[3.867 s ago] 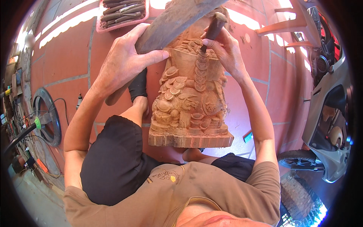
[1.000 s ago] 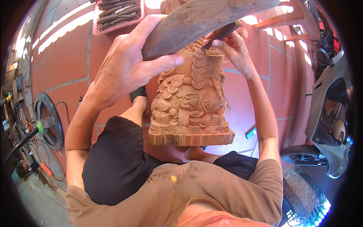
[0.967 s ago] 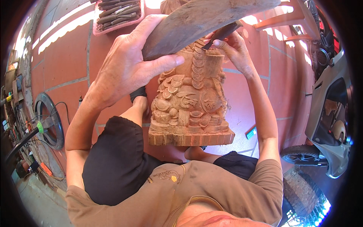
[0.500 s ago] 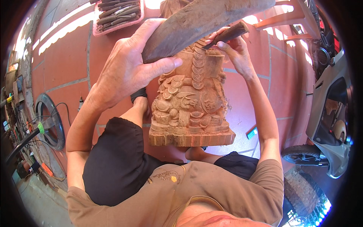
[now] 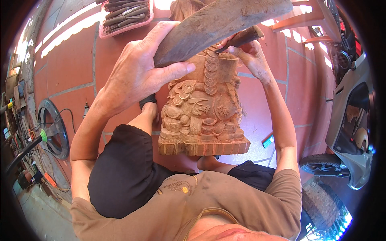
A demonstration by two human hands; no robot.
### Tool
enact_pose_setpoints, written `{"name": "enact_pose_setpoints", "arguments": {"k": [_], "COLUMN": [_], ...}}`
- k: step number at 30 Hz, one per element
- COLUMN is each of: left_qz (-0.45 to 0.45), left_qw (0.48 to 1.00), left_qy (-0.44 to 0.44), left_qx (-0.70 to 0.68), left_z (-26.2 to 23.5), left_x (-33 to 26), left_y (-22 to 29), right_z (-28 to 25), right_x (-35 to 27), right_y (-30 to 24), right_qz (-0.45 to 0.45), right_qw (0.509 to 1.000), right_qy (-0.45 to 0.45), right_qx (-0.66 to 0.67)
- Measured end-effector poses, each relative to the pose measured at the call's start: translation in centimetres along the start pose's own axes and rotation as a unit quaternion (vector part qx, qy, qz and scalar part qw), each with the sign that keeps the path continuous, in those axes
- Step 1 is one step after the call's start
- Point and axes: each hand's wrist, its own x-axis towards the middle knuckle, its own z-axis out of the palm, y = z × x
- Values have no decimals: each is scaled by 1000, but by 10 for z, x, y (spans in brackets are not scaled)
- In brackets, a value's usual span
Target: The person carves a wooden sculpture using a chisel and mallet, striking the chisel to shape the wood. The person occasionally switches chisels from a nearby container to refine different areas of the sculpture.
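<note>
Between my legs lies a carved reddish-brown wooden statue, its flat base toward me. Coin shapes and swirls in relief cover it, and a strip of overlapping discs runs up its middle. My left hand grips one end of a long, dark wooden mallet, which slants up to the right above the statue. In my right hand is a chisel with a dark, thick handle, its blade pointing down-left at the top of the disc strip. The mallet hides part of the statue's far end and some right-hand fingers.
A pink basket of several carving tools stands on the tiled floor at far left. A wheel-shaped black item and cables lie along the left. A reddish plastic chair is far right, and a grey motorbike at right.
The mallet and my left hand have shifted slightly right. The chisel's handle end has dipped a little, with its blade still at the disc strip.
</note>
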Motion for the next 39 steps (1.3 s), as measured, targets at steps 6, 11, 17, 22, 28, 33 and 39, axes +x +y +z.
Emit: {"name": "enact_pose_setpoints", "arguments": {"k": [6,11,17,22,28,33,39], "left_qz": [9,-69,1,13,55,-40,-173], "left_qw": [1000,997,996,991,997,985,979], "left_qy": [-1,-38,-47,-81,-31,-126,-110], "left_qx": [6,-4,78,108,41,106,-17], "left_z": [0,-2,4,5,10,7,8], "left_x": [-2,3,7,10,6,5,-19], "left_y": [-4,10,-1,-6,13,-4,-27], "right_z": [1,5,10,3,1,0,21], "right_x": [-2,-3,3,-10,-19,-11,-12], "right_y": [0,-10,-14,-1,7,10,7], "right_qz": [-9,1,39,45,95,38,0], "right_qw": [1000,998,991,988,986,992,996], "right_qy": [0,-3,-7,59,78,52,90], "right_qx": [-14,-70,-126,-136,-111,-104,20]}}
